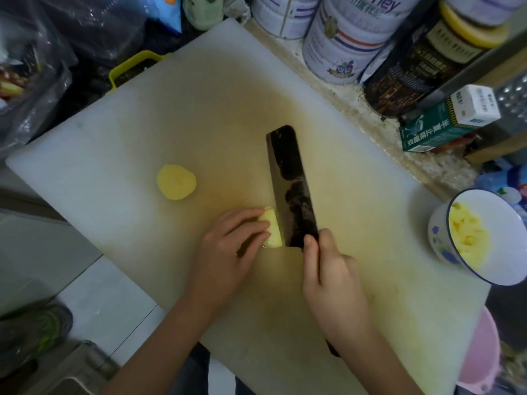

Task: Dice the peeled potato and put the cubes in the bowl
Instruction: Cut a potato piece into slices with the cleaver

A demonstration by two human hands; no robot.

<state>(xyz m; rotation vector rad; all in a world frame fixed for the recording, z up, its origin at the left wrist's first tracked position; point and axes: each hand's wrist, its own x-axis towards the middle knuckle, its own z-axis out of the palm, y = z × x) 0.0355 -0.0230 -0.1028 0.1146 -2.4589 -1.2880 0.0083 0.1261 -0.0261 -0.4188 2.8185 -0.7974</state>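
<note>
left hand [236, 240]: fingers curled over potato piece [273, 230], pinning it to cutting board [119, 143]
right hand [328, 269]: wrapped round cleaver [293, 183] handle, forefinger on blade side
cleaver: edge down, touching the piece's right face (blade dark, mottled)
potato slice [176, 182]: flat on board, left and far of the hands, apart
bowl [440, 238]: right edge of board, tilted, yellow cubes inside
tins [339, 41]: far right on bench

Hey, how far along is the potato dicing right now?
Partway. Done: the bowl already holds yellow cubes. In hand: the left hand holds a potato piece beside the cleaver, which the right hand grips. Left: that piece and a round slice lying apart on the board.
</note>
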